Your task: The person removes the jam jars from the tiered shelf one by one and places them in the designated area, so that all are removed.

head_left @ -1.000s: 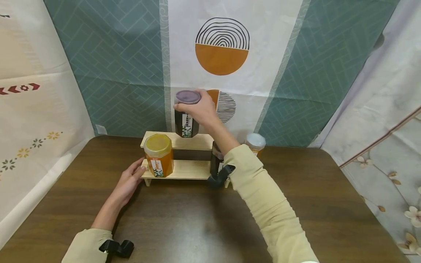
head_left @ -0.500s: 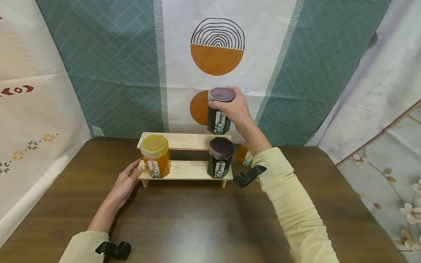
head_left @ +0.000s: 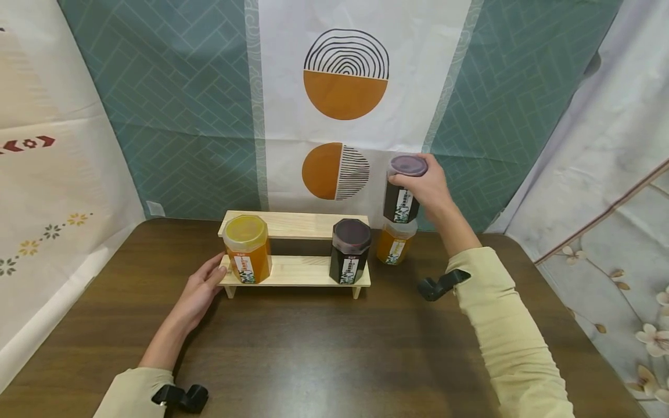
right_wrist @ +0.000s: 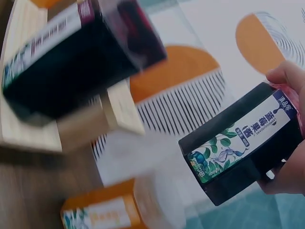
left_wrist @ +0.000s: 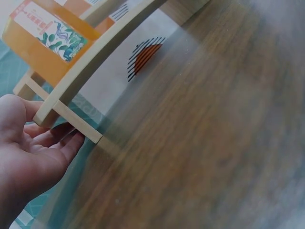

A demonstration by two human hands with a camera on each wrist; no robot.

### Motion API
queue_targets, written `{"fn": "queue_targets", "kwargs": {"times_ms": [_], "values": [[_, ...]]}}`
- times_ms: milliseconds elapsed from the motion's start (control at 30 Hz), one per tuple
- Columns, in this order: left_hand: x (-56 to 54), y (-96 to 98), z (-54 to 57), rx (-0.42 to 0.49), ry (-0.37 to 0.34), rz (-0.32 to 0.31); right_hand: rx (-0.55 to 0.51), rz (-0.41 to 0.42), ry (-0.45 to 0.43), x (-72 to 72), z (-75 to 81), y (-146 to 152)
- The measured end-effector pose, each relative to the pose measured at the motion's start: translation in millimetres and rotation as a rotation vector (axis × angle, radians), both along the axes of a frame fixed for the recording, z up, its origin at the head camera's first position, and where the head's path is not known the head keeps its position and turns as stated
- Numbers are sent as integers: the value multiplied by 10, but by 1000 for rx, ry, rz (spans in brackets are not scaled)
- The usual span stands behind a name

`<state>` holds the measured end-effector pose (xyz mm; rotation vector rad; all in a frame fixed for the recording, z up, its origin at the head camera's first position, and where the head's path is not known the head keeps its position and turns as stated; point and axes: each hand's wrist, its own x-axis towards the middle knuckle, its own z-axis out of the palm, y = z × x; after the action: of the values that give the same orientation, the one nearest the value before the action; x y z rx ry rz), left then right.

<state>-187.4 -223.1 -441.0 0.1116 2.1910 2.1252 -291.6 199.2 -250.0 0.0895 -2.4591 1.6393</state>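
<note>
My right hand (head_left: 430,184) grips a dark jar with a purple lid (right_wrist: 243,143) near its top, thumb on one side. In the head view it hangs over an orange jar with a white lid (head_left: 394,244), which stands on the table right of the rack. The right wrist view shows a small gap between the two. My left hand (head_left: 200,288) holds the left end of a two-tier wooden rack (head_left: 300,269); its fingers reach around the board's end and leg in the left wrist view.
On the rack's lower tier stand a yellow-lidded orange jar (head_left: 247,249) at the left and a second dark jar (head_left: 350,251) at the right. The brown table (head_left: 292,348) meets a patterned cloth backdrop (head_left: 209,145) behind the rack.
The right hand has carried the purple-lidded jar rightward, from above the rack's upper tier to above the white-lidded jar, lowering it a little lately. The left hand stays on the rack.
</note>
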Motion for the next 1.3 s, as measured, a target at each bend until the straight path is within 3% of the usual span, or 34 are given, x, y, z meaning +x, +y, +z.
{"fn": "queue_targets", "kwargs": {"times_ms": [500,1000,1300], "values": [[6,-25,13,3,4,8,94,-79,-58,110,-193,803],[9,-24,-2,20,10,13,179,-6,-111,47,-881,1190],[6,3,19,35,-4,12,194,33,-134,48,-1179,1303]]}}
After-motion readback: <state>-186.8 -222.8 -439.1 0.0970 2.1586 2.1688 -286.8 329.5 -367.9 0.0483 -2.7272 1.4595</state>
